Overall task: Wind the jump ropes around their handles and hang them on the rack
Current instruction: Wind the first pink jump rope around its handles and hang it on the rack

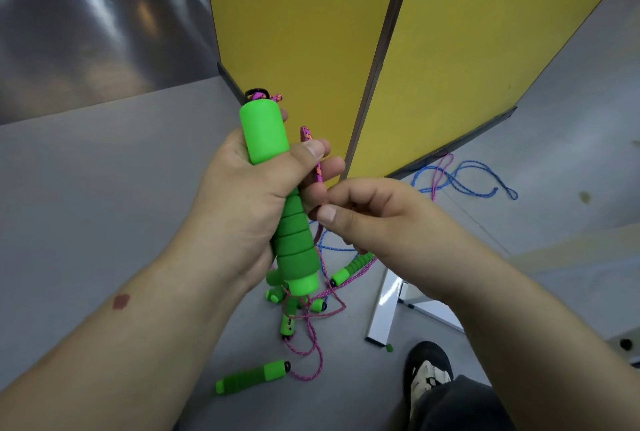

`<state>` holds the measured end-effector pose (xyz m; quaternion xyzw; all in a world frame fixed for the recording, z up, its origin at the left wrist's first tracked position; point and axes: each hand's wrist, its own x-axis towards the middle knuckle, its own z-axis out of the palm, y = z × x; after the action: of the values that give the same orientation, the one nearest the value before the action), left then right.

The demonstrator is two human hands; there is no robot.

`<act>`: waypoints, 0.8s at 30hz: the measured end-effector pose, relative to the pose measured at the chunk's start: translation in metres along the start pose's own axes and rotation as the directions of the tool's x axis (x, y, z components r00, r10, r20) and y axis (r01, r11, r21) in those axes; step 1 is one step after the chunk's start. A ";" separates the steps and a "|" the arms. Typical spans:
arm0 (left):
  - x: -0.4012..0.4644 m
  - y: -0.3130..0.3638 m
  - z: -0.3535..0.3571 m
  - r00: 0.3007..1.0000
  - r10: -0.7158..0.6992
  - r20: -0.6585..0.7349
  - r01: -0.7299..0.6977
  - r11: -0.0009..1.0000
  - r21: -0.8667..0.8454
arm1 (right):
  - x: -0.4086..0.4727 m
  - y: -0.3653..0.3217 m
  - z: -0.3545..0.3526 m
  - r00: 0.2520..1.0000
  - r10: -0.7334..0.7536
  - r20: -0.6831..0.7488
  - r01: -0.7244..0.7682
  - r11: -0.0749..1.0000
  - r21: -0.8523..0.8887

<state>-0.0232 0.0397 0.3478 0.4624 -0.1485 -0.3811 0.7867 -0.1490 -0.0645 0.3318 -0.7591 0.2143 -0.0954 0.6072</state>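
A green handle point(277, 195) is being gripped upright by the left hand point(249, 195), whose fingers point(313, 150) are being curled round its smooth upper section while the ribbed lower section is being left exposed below the palm. A pink rope point(316, 167) is being led from the black swivel at the handle's top down along its right side, where it is being trapped under the left fingertips. The same rope is being pinched between the thumb and forefinger of the right hand point(388, 233), just beside the handle; the remaining right fingers are being held loosely curled. Below the hands, a tangle of ropes point(311, 313) with several green handles is being shown lying on the grey floor point(104, 188), with pink and blue cords crossing one another. One further handle point(251, 377) is being shown lying apart from the tangle, nearer the viewer, with pink cord attached at its black end. A loop of blue rope point(467, 181) is being shown lying on the floor near the foot of a yellow panel point(467, 50). A white metal frame point(384, 306) is being shown resting on the floor to the right of the tangle, and a black-and-white shoe point(427, 371) is being seen at the lower edge.
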 end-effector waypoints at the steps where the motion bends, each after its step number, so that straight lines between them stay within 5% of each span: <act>1: 0.001 -0.001 -0.002 1.000 0.018 0.005 -0.018 0.999 0.041 | -0.001 -0.003 -0.001 1.000 -0.016 -0.008 0.016 0.999 0.048; 6: -0.002 -0.011 -0.006 0.994 0.011 0.109 -0.045 0.949 0.311 | 0.003 -0.009 -0.004 0.968 -0.079 -0.237 0.123 0.977 0.174; 10: -0.008 -0.019 -0.001 0.976 -0.017 0.216 -0.064 0.930 0.362 | 0.004 -0.013 -0.007 0.939 0.005 -0.345 0.118 0.935 0.334; 14: -0.007 -0.019 0.003 0.984 0.017 0.180 -0.058 0.972 0.227 | 0.005 -0.005 -0.003 0.966 0.115 -0.231 -0.027 0.935 0.353; 19: -0.001 -0.008 -0.002 0.996 0.001 0.089 -0.013 0.990 0.138 | -0.002 -0.005 -0.002 0.981 0.160 0.105 -0.182 0.949 0.256; 24: 0.006 -0.001 -0.012 0.998 0.061 0.029 -0.066 0.970 0.232 | -0.003 -0.007 -0.005 0.994 0.110 0.023 -0.112 0.975 0.190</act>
<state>-0.0123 0.0425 0.3394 0.5425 -0.2154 -0.3405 0.7372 -0.1518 -0.0666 0.3402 -0.6847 0.2424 -0.0767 0.6830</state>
